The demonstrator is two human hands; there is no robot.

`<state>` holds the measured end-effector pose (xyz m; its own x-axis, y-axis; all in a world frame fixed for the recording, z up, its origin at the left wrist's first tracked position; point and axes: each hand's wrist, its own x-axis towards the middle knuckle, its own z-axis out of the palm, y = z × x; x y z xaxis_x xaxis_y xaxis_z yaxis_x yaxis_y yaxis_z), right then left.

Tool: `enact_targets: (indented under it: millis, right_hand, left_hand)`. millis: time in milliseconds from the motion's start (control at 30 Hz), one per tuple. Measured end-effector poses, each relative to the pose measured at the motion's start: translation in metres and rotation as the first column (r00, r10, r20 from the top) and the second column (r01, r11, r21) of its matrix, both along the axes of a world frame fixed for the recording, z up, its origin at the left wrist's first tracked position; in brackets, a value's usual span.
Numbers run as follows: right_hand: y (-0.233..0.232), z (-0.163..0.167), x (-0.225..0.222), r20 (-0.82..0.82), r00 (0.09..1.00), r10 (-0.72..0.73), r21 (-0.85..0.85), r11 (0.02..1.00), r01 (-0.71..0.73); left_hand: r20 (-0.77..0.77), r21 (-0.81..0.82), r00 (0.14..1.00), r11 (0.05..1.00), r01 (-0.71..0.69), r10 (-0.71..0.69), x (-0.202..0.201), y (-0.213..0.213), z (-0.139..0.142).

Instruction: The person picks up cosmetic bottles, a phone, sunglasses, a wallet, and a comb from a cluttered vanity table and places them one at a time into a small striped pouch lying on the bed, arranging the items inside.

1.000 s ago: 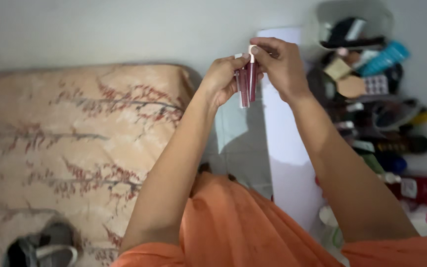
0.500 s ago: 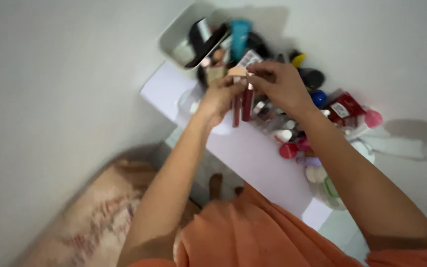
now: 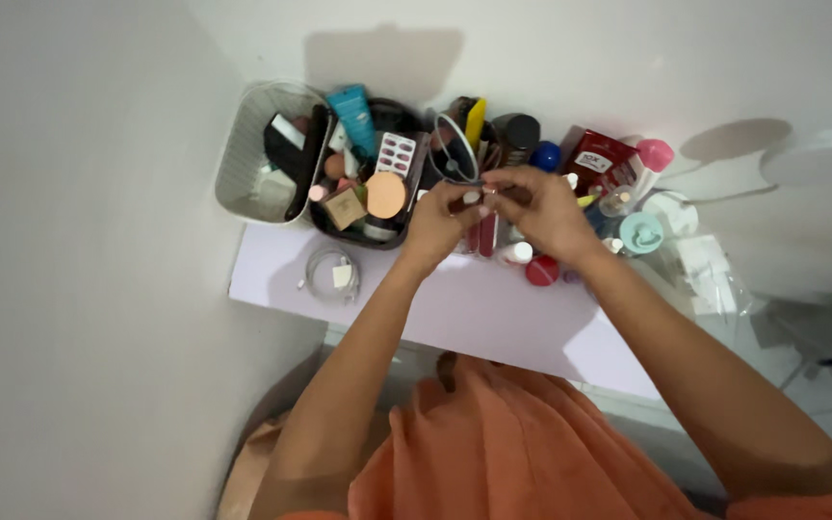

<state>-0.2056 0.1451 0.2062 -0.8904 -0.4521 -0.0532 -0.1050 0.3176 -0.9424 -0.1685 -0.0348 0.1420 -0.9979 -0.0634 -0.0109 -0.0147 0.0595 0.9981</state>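
My left hand (image 3: 443, 217) and right hand (image 3: 541, 207) both pinch the dark red tubes (image 3: 481, 234) by their tops. They look light, stiff and slick, so I grip near the caps

Glossy dark-red plastic tubes (image 3: 482, 234), matt lilac shelf (image 3: 474, 308), ribbed plastic basket (image 3: 243, 159)

Bright, soft wall shadows, slight blur
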Motion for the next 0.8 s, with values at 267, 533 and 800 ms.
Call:
enact_targets:
  millis: [267, 533, 800]
  right_hand:
    - [0.000, -0.026, 0.020, -0.035, 0.999, -0.035, 0.220, 0.975, 0.042]
    - [0.002, -0.025, 0.030, -0.219, 0.975, 0.036, 0.261, 0.965, 0.023]
    - [0.007, -0.031, 0.033, -0.206, 0.978, 0.036, 0.268, 0.963, 0.021]
  left_hand:
    - [-0.077, -0.414, 0.990, 0.907, 0.075, -0.117, 0.014, -0.008, -0.011]
    - [-0.267, -0.632, 0.926, 0.774, 0.041, -0.267, 0.024, -0.012, -0.031]
    - [-0.293, -0.892, 0.844, 0.446, -0.072, -0.450, 0.022, -0.014, -0.052]
